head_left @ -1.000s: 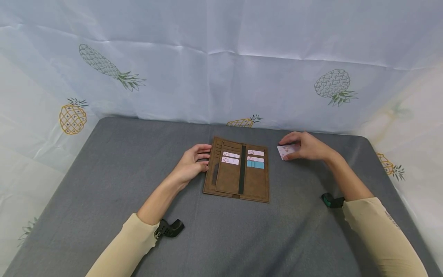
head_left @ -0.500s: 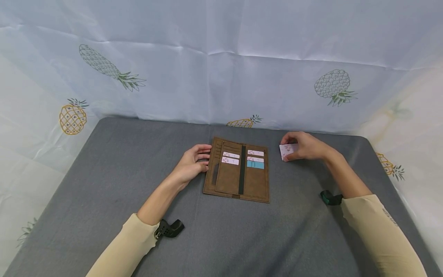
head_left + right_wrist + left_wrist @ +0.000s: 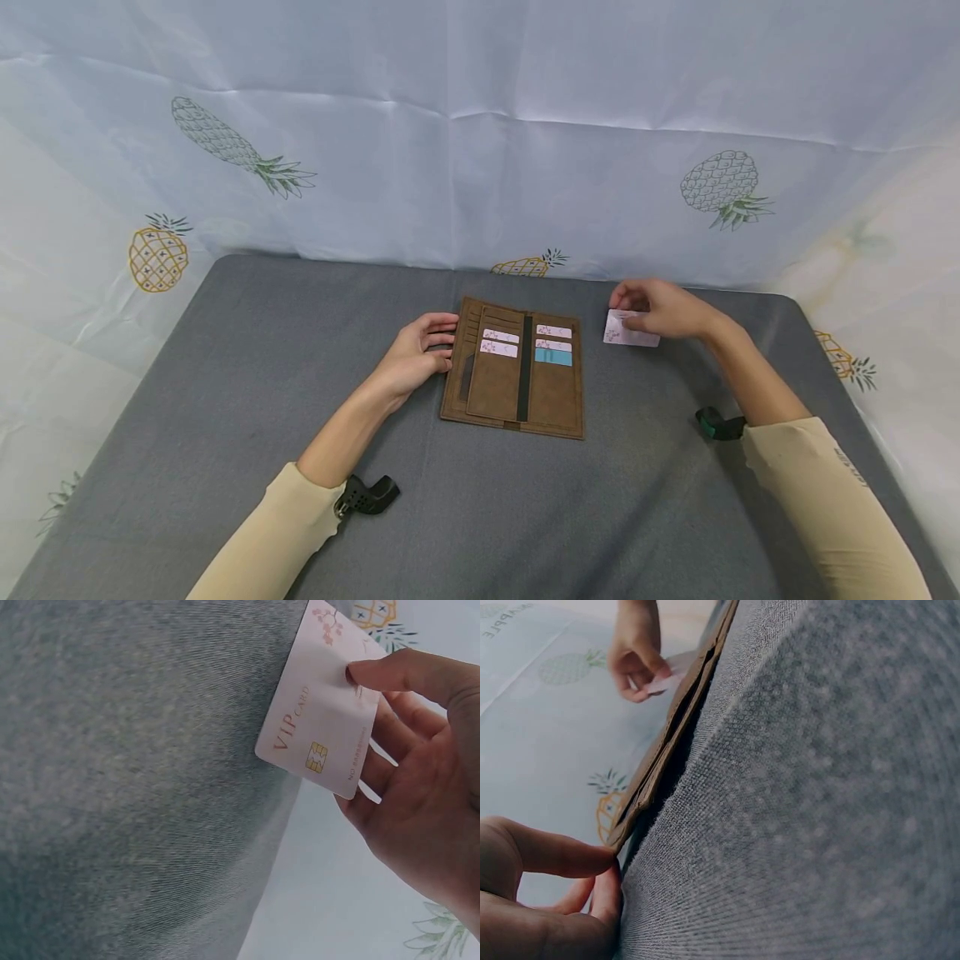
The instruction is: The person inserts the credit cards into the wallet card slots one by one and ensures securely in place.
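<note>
A brown wallet (image 3: pixel 555 400) lies spread open on the table, with pink-white cards (image 3: pixel 498 348) and a blue card (image 3: pixel 553 357) showing in its slots. At its left edge is my left hand (image 3: pixel 415 354); in the left wrist view the thumb and fingers pinch the wallet's edge. My right hand (image 3: pixel 667 312), to the right of the wallet, pinches a pale pink VIP card (image 3: pixel 319 712) between thumb and fingers. The card's printed face, with a gold chip and a flower pattern, shows in the right wrist view. Fingers behind the card are partly hidden.
A grey cloth covers the table (image 3: pixel 300 350). A pale curtain (image 3: pixel 480 192) printed with pineapples hangs behind it and at the sides. Each wrist carries a black camera mount, the left one (image 3: pixel 367 494) and the right one (image 3: pixel 720 425).
My right hand has shifted slightly right and away from me, and its thumb now lies higher on the card, so more of the card's face shows. The left hand and wallet stay still.
</note>
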`<control>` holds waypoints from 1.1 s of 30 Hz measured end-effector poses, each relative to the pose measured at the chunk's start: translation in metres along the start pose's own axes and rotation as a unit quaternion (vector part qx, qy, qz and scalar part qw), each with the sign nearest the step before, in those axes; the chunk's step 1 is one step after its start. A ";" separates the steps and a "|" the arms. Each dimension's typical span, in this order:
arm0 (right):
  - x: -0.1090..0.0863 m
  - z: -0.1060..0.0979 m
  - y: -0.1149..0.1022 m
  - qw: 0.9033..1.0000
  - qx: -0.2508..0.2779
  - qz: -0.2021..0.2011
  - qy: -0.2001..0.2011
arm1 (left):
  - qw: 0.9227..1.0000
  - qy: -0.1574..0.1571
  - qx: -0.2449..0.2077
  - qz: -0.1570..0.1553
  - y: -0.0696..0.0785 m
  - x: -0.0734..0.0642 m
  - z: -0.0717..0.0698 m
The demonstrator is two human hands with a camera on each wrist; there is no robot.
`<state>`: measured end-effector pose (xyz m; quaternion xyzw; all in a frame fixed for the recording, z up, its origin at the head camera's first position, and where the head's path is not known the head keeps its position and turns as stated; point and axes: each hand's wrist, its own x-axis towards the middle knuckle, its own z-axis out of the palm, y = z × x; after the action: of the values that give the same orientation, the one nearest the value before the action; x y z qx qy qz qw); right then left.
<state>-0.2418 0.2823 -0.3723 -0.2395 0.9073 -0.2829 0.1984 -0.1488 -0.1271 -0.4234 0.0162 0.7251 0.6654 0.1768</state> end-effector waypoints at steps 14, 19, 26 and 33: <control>0.008 -0.001 -0.018 0.998 0.042 -0.021 0.049 | 1.000 0.002 -0.002 -0.004 0.002 -0.002 0.000; 0.016 0.002 -0.023 0.997 0.061 -0.027 0.050 | 1.000 0.001 0.000 -0.003 0.002 -0.001 -0.001; 0.029 0.008 -0.025 0.995 0.080 -0.031 0.059 | 1.000 0.003 0.000 -0.003 0.002 -0.002 -0.001; 0.043 0.016 -0.032 0.990 0.110 -0.037 0.077 | 1.000 0.000 0.001 -0.004 0.002 -0.002 -0.001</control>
<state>-0.2582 0.2291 -0.3746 -0.2272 0.8737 -0.4058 0.1427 -0.1476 -0.1280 -0.4206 0.0133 0.7259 0.6639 0.1790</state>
